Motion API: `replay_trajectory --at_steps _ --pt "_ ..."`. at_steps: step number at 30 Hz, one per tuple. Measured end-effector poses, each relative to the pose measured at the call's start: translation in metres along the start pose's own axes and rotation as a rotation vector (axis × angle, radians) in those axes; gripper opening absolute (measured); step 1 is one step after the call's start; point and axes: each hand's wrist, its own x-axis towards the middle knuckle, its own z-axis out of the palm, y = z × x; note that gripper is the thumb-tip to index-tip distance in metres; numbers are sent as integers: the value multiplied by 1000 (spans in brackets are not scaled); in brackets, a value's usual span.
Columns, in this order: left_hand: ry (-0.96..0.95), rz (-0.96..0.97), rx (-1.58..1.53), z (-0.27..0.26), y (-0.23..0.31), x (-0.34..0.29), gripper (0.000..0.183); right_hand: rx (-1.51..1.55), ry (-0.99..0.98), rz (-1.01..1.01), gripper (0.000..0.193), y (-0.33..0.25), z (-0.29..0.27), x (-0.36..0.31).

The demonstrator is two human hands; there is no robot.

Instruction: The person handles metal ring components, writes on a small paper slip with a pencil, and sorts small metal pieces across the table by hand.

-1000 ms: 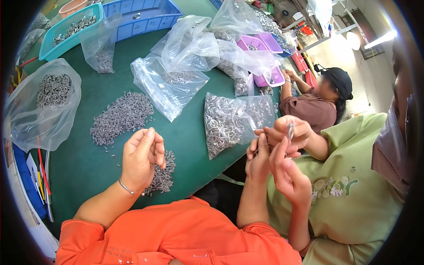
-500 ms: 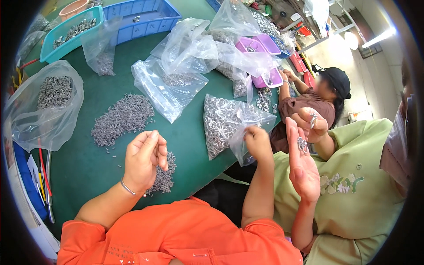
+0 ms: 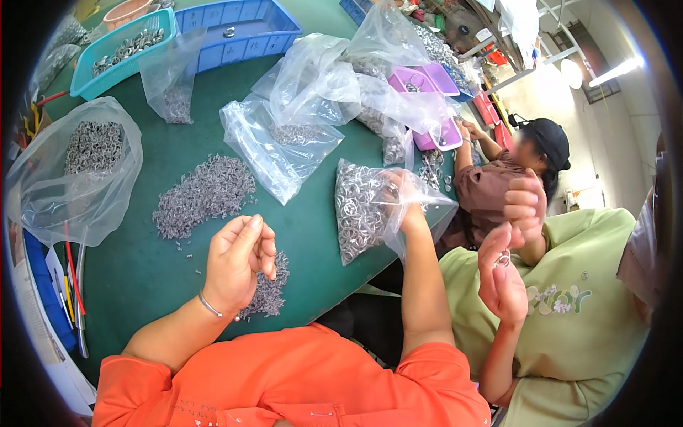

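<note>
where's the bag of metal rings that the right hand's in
In the head view, the bag of metal rings sits just right of centre near the edge of the green table, the right hand in its mouth.

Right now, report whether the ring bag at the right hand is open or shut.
Open: the right hand reaches inside the ring bag through its loose mouth.

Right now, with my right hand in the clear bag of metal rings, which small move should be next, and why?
Perhaps close the right hand lightly on a few metal rings and ease it out: the fingers appear inside the clear bag, and loose plastic lies around the wrist.
</note>
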Motion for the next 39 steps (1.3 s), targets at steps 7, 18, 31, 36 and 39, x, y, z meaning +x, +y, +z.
replay_trajectory --at_steps 7,18,31,36,39 --pt "11 -4 9 -2 -3 2 26 -254 -261 116 43 -11 -7 18" --pt "12 -11 11 1 -2 0 26 -141 -28 25 24 -15 -7 -13" --pt "23 -23 37 -2 -10 1 28 1931 310 672 42 -13 -30 -76" --pt "26 -25 79 1 -14 2 27 2120 341 580 35 -27 -34 -92" --pt "27 -40 101 2 -17 2 26 2096 360 469 36 -32 -36 -101"
